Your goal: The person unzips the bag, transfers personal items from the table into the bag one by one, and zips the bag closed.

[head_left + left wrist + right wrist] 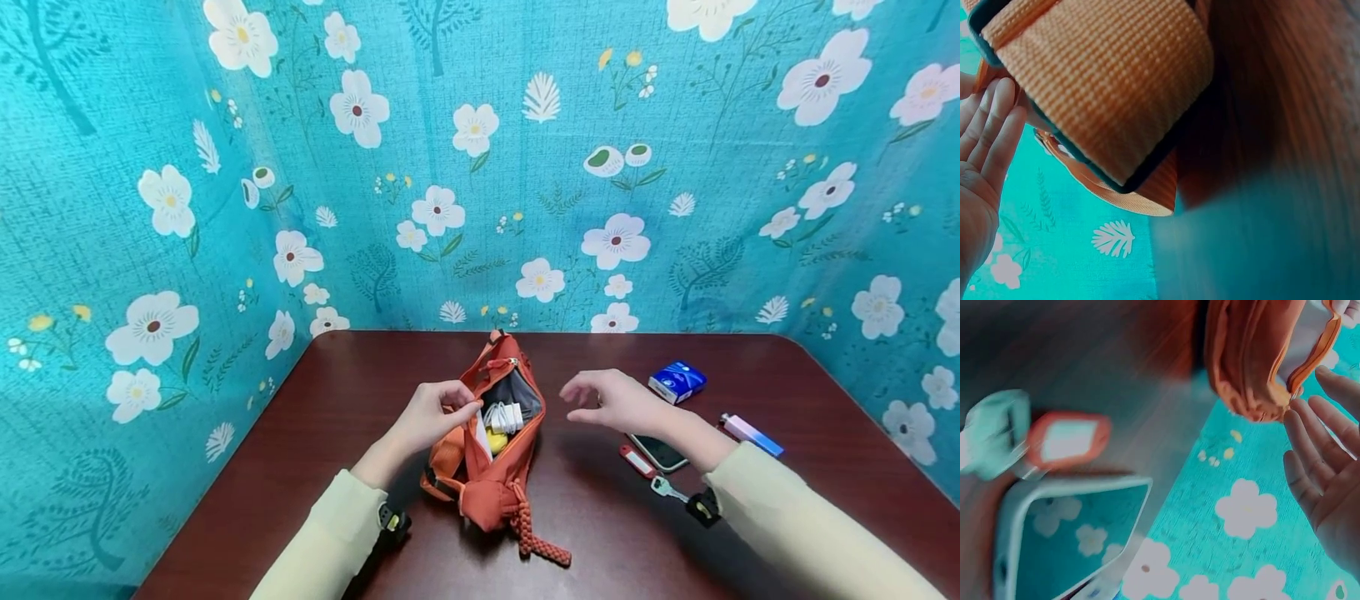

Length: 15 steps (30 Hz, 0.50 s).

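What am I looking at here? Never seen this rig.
No machine: a person works bare-handed. The wide picture is from the head, looking forward and down; the other two are from the left and right wrists, each looking at that hand's work. On the dark table sits an open orange-red bag with a white charger and something yellow inside. To its right lie a phone, a key with a red tag, a blue box and a pink-blue stick. The left hand pinches the bag's edge; the right hand holds nothing.
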### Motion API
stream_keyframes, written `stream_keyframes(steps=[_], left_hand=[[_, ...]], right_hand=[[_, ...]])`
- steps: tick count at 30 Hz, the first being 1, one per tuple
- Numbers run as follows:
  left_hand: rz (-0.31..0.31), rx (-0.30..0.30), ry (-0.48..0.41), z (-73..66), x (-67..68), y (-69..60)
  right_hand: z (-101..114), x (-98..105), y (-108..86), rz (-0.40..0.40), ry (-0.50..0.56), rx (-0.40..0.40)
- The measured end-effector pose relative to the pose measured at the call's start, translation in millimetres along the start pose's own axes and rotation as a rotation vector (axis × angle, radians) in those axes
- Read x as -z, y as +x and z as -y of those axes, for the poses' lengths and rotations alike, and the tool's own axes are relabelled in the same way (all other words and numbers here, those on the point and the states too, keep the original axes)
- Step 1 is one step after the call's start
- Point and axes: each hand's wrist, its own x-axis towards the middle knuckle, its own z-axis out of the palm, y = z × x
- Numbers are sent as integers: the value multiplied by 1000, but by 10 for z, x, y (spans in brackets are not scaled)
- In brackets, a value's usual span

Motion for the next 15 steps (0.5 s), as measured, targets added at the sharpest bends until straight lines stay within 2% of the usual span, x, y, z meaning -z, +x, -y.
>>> stream_keyframes(steps=[10,15], left_hand=[[-2,-1,-6,-6,-15,0],[-4,-3,-4,1,-15,-2]], right_hand=[[-150,98,-494,64,-10,-64],[-209,98,-763,89,48,-130]])
